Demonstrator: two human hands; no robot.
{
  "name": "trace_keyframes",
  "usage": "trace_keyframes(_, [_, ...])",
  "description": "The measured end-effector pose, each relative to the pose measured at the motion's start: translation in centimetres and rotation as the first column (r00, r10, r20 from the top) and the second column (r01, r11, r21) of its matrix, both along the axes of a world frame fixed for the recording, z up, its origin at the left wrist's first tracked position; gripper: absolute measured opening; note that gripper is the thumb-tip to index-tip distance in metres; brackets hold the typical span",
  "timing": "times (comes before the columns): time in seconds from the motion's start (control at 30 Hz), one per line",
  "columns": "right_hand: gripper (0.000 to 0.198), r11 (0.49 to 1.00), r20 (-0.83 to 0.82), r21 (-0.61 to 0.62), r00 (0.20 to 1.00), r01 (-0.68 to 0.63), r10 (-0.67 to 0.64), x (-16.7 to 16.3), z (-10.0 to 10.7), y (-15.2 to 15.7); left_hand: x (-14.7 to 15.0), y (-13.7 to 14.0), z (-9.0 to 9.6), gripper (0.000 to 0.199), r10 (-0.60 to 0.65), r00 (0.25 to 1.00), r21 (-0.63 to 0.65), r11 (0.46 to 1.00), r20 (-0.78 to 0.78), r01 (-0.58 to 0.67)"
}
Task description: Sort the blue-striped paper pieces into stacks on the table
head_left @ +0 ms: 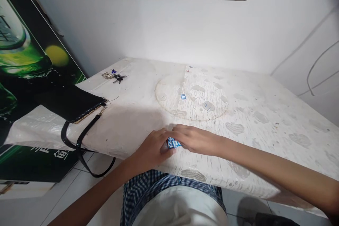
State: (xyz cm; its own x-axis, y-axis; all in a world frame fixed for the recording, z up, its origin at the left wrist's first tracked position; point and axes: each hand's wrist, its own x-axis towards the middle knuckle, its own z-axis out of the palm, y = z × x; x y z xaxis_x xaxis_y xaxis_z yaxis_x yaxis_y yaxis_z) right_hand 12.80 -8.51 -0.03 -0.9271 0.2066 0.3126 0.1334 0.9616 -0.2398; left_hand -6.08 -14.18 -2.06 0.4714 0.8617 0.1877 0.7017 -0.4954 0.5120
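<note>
At the near edge of the table, my left hand [153, 148] and my right hand [194, 138] come together around a small white piece with blue line markings [174, 143]. My left thumb lies along its near side, while the fingers of both hands curl over the top and hide much of it. What kind of thing it is I cannot make out. Beyond the hands, a small flat white-and-blue marked piece [183, 96] lies on the patterned plastic cover [238, 113].
A black bag [71, 104] with a strap hanging over the edge sits at the left. Behind it lies a bunch of keys [119, 78]. The white wall [169, 28] rises behind the table. A black-green cabinet [31, 60] stands at the far left.
</note>
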Motion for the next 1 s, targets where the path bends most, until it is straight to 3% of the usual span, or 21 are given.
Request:
trace_keyframes(0.13, [0.039, 1.000, -0.044, -0.019, 0.999, 0.004, -0.005, -0.1, -0.7, -0.6, 0.2, 0.0, -0.2, 0.019, 0.019, 0.999, 0.040, 0.999, -0.038, -0.018])
trace_keyframes(0.23, [0.032, 0.989, -0.133, -0.134, 0.988, 0.059, -0.077, 0.0, -0.5, 0.5, 0.4, 0.1, -0.3, 0.018, 0.053, 0.998, 0.029, 0.998, -0.027, -0.052])
trace_keyframes(0.33, [0.032, 0.922, -0.205, -0.204, 0.906, 0.329, -0.369, 0.4, 0.1, 5.0, 0.4, 0.0, -0.1, 0.024, 0.065, 0.998, -0.017, 0.998, -0.024, -0.065])
trace_keyframes(0.4, [0.026, 0.852, -0.154, -0.120, 0.838, 0.510, -0.523, 0.8, 0.3, 9.3, 0.4, 0.0, 0.1, 0.024, 0.068, 0.997, -0.036, 0.997, -0.021, -0.068])
trace_keyframes(0.47, [0.029, 0.806, -0.002, -0.107, 0.810, 0.582, -0.586, 1.1, 0.4, 13.2, 0.4, -0.1, 0.2, 0.024, 0.074, 0.997, -0.053, 0.996, -0.017, -0.074])
trace_keyframes(0.6, [0.053, 0.744, 0.227, -0.333, 0.815, 0.580, -0.533, 0.9, 0.5, 17.5, 0.4, -0.1, 0.3, 0.027, 0.079, 0.997, -0.066, 0.995, -0.017, -0.080])
trace_keyframes(0.67, [0.064, 0.729, 0.291, -0.361, 0.813, 0.582, -0.504, 0.5, 0.9, 18.1, 0.4, -0.1, 0.3, 0.027, 0.077, 0.997, -0.063, 0.995, -0.014, -0.078])
trace_keyframes(0.73, [0.061, 0.735, 0.326, -0.352, 0.812, 0.579, -0.484, -0.1, 1.3, 18.3, 0.4, -0.1, 0.4, 0.028, 0.078, 0.997, -0.065, 0.995, -0.004, -0.079])
trace_keyframes(0.87, [0.022, 0.780, 0.210, -0.339, 0.851, 0.526, -0.482, -0.4, 2.4, 17.6, 0.4, -0.1, 0.4, 0.028, 0.090, 0.995, -0.059, 0.994, 0.039, -0.088])
trace_keyframes(0.93, [0.019, 0.759, 0.120, -0.423, 0.861, 0.495, -0.495, -0.1, 3.0, 15.9, 0.4, -0.1, 0.2, 0.028, 0.120, 0.991, -0.060, 0.991, 0.060, -0.116])
trace_keyframes(1.0, [0.026, 0.703, 0.048, -0.570, 0.872, 0.425, -0.488, 0.6, 3.4, 13.0, 0.4, -0.1, 0.0, 0.027, 0.158, 0.984, -0.057, 0.986, 0.076, -0.154])
